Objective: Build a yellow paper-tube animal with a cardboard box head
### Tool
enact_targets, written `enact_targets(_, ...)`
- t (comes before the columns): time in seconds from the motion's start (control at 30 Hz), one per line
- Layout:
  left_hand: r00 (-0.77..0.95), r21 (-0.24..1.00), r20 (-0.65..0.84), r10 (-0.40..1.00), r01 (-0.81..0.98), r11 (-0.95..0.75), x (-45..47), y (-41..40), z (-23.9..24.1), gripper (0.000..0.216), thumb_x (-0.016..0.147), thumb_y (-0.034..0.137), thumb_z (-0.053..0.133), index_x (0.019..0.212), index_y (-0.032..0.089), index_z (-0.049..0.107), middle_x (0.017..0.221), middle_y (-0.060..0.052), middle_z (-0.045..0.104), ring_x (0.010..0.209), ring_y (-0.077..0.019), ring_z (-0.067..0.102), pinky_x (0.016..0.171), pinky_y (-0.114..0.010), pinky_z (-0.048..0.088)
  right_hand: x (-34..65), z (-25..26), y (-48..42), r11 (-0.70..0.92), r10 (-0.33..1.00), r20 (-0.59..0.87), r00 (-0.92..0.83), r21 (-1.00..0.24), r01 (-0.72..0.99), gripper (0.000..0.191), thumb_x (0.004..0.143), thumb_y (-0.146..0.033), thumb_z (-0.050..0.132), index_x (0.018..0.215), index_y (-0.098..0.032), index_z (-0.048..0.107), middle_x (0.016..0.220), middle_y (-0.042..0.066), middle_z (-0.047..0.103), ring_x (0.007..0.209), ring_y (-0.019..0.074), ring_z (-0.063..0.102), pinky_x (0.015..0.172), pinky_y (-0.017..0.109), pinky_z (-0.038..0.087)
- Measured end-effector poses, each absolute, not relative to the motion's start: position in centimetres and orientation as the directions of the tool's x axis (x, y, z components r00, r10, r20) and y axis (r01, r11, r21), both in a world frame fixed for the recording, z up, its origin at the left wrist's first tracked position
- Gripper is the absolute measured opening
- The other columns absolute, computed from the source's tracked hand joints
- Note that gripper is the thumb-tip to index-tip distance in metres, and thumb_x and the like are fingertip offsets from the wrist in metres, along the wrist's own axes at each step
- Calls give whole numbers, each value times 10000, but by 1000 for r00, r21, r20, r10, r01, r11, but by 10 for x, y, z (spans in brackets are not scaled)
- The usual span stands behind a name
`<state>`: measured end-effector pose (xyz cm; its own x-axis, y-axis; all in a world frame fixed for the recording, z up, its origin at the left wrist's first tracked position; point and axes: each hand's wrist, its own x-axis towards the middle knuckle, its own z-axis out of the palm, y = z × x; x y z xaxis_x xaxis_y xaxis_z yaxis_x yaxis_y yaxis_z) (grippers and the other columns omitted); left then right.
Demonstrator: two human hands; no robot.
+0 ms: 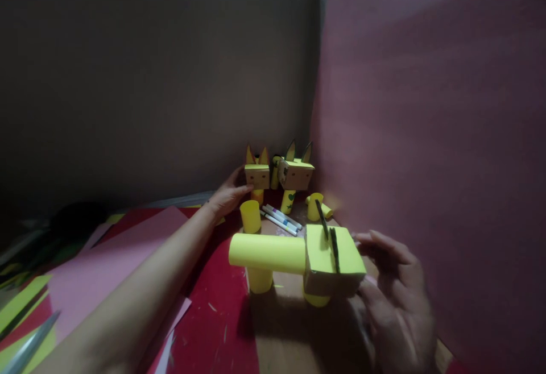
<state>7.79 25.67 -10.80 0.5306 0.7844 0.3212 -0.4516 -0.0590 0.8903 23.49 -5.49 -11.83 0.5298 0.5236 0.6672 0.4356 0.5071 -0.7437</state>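
Note:
A yellow paper animal (294, 260) with a roll body, roll legs and a box head stands near me on the brown board. My right hand (392, 294) rests against the box head, fingers curled around its right side. My left hand (228, 195) reaches far back and touches a small yellow paper animal (257, 174) with pointed ears. A second eared paper animal (295, 174) stands beside it in the corner. A loose yellow paper roll (250, 216) stands just in front of the left hand.
Several marker pens (281, 219) lie between the figures. Another yellow roll (315, 206) stands by the pink wall (426, 135). Red paper (213, 306), pink paper (98, 266) and yellow strips (21, 306) cover the left side. A grey wall closes the back.

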Motion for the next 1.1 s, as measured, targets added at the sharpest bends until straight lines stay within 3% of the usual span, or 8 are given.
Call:
enact_targets(0.2, 516, 900, 290, 806, -433, -46, 79, 260, -111, 634, 581, 95, 847, 1163, 234, 636, 1132, -85, 709, 981, -275, 679, 832, -395, 553, 240, -125, -52, 503, 568, 665, 485, -747, 436, 557, 845, -336, 630, 1376, -293, 467, 1312, 121, 535, 1196, 312, 549, 886, 440, 539)
enact_targets(0.37, 504, 933, 232, 832, -356, -45, 69, 250, -98, 596, 550, 58, 836, 1113, 178, 679, 1038, -117, 733, 863, -290, 705, 755, -411, 562, 244, -122, -50, 461, 617, 604, 505, -797, 391, 616, 835, -371, 644, 1407, -285, 432, 1383, 134, 521, 1251, 334, 527, 973, 500, 495)
enact_targets(0.57, 276, 936, 249, 928, -316, -157, 39, 238, -67, 381, 587, 13, 788, 941, 114, 688, 794, -57, 698, 646, -169, 648, 656, -314, 530, 246, -114, -49, 430, 808, 427, 405, -898, 89, 754, 809, -338, 699, 1465, -323, 330, 1447, 144, 461, 1188, 332, 604, 884, 482, 573)
enact_targets(0.67, 243, 936, 257, 935, -302, -179, 22, 212, -50, 333, 618, 59, 803, 928, 97, 686, 818, -80, 693, 699, -181, 659, 647, -307, 538, 250, -118, -42, 405, 847, 387, 365, -914, 30, 836, 731, -275, 759, 1453, -315, 340, 1430, 139, 487, 1156, 317, 627, 869, 449, 587)
enact_targets(0.87, 412, 967, 184, 892, -237, -90, 8, 137, -57, 380, 716, 198, 807, 1074, 128, 699, 924, -140, 737, 739, -216, 698, 627, -303, 549, 255, -116, -32, 339, 872, 335, 358, -939, 53, 918, 600, -237, 793, 1415, -216, 372, 1268, 167, 619, 1071, 330, 667, 866, 476, 581)
enact_targets(1.0, 496, 979, 145, 856, -197, -53, 15, 108, -80, 479, 637, 143, 853, 1098, 178, 725, 1073, -139, 736, 942, -259, 696, 763, -312, 548, 253, -106, -34, 326, 889, 337, 311, -941, 88, 894, 590, -265, 804, 1386, -206, 402, 1248, 155, 630, 1077, 323, 660, 875, 471, 574)
enact_targets(1.1, 526, 979, 153, 836, -195, -56, 22, 93, -91, 569, 560, 83, 867, 1104, 174, 728, 1048, -124, 739, 986, -276, 675, 820, -337, 528, 252, -104, -35, 333, 891, 339, 302, -940, 75, 867, 550, -244, 828, 1330, -212, 450, 1224, 133, 639, 1096, 320, 640, 929, 490, 541)
